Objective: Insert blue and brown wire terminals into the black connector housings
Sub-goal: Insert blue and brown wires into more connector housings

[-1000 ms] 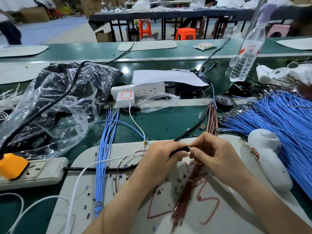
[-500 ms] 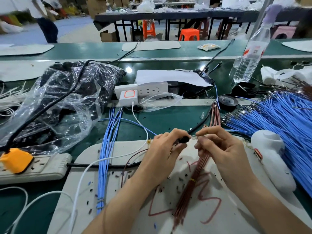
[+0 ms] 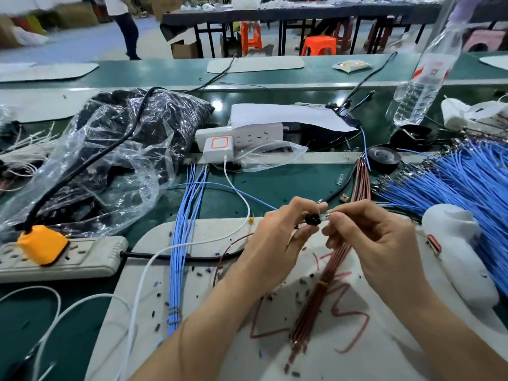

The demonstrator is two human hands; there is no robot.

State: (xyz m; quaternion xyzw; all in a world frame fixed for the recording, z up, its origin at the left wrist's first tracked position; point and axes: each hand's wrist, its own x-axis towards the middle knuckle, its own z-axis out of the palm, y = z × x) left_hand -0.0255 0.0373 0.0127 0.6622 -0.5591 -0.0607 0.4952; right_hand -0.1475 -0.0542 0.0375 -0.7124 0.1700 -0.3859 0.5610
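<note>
- A white mat [image 3: 209, 339] lies at the near edge of the green desk [image 3: 275, 188]. It is marked with red scribbles and strewn with small dark scraps.
- On the mat a tied bundle of brown wires [image 3: 323, 290] runs away from the viewer and passes under the right hand. A tied bundle of pale blue wires [image 3: 180, 243] lies to its left, crossed by a white cable [image 3: 143, 284].
- Above the mat the left hand [image 3: 275, 243] pinches the black connector housing [image 3: 312, 219] between thumb and fingertips. The right hand [image 3: 376, 243] pinches a small clear piece [image 3: 326, 216] that touches the housing's right end.
- To the left sits a grey power strip [image 3: 90, 257] with an orange plug [image 3: 41, 244] in it. To the right a white pistol-shaped tool [image 3: 461, 257] rests beside a mass of blue wires [image 3: 472, 185] tipped with metal terminals.
- Further back are a crumpled clear plastic bag [image 3: 110, 160], a white socket strip [image 3: 247, 134], a black tape roll [image 3: 383, 158] and a water bottle [image 3: 423, 86].
- Beyond lie a second green desk [image 3: 165, 72], dark tables, orange stools [image 3: 319, 45] and cardboard boxes.
- A person [image 3: 125, 23] at the top left is cut off above the waist.
- Fingers hide where any wire enters the housing. The bag's dark contents cannot be made out, and the bottle's top is blurred.
</note>
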